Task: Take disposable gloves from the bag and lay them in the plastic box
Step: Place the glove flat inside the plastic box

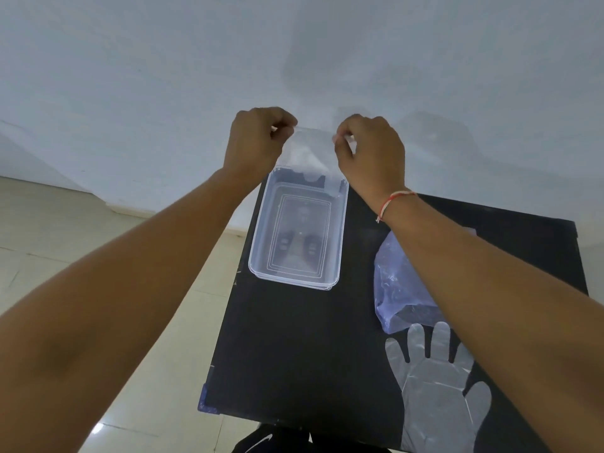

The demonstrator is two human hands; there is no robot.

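Both hands are raised above the far end of a clear plastic box [261,243] on a black table. My left hand [256,140] and my right hand [369,148] each pinch an upper corner of a thin transparent disposable glove [309,152], which hangs between them with its fingers dangling down to the box's far rim. Inside the box nothing else shows. A bluish plastic bag [397,282] lies to the right of the box, partly under my right forearm. Another clear glove [438,380] lies flat on the table near its front right corner.
The black table [294,348] is small, with its left edge just past the box. Pale floor tiles [65,230] lie to the left. A white wall [163,76] stands behind. Dark clothing [261,441] shows under the table's near edge.
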